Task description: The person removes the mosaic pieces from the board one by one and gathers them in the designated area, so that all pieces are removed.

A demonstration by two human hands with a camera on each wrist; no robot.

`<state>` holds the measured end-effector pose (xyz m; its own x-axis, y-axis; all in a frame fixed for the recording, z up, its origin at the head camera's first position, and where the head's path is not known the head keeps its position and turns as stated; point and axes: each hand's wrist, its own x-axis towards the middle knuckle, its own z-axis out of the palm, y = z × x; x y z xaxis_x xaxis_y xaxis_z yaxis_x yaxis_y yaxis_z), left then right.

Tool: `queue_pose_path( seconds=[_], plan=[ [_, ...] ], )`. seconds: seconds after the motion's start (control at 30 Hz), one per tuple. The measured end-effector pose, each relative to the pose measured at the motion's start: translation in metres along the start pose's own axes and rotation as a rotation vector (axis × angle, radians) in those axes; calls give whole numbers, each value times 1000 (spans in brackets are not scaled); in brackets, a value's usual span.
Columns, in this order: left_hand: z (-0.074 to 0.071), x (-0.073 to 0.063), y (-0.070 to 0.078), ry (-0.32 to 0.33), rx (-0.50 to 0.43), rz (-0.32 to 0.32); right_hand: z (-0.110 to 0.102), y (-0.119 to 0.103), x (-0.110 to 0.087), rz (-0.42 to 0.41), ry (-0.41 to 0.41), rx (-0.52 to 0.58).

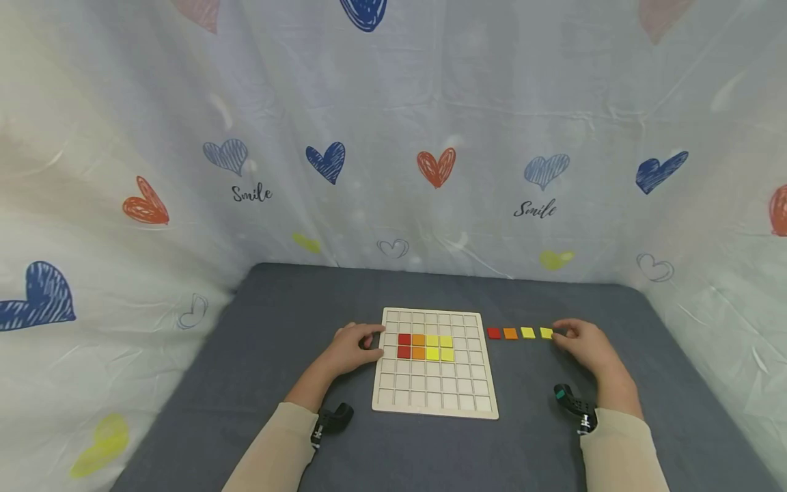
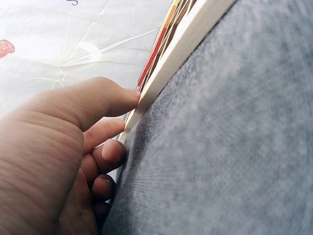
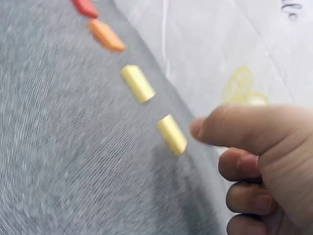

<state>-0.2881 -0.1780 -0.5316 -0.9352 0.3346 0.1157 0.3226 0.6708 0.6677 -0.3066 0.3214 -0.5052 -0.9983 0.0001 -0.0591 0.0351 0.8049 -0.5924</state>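
A pale wooden board with a grid of square recesses lies on the table. Two rows of red, orange and yellow square tiles fill its upper middle. At the board's left edge, my left hand touches the rim with thumb and index finger, the other fingers curled in. Right of the board, a red tile, an orange tile and two yellow tiles form a line. My right hand is beside the end yellow tile, its thumb tip slightly apart from it in the right wrist view.
Dark grey cloth covers the table. A white curtain printed with hearts hangs behind and along both sides. Black devices are strapped to the left wrist and the right wrist.
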Motion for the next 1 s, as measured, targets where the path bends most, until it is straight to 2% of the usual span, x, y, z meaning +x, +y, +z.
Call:
queue_pose_path(
  seconds=[0.13,0.37,0.63,0.77,1.0],
  plan=[
    [-1,0,1,-5,0,-7,-5,-13,-6,-29,31,41],
    [0,2,0,-16,-2,-24,-17,-47,-20,-148,90,114],
    [1,1,0,-3,-3,-21,-14,-93,-27,-272,95,194],
    [0,1,1,-3,-2,-19,-7,-110,-25,-314,70,217],
    [-1,0,2,-4,-4,-20,18,-140,-20,-361,-47,312]
  ],
)
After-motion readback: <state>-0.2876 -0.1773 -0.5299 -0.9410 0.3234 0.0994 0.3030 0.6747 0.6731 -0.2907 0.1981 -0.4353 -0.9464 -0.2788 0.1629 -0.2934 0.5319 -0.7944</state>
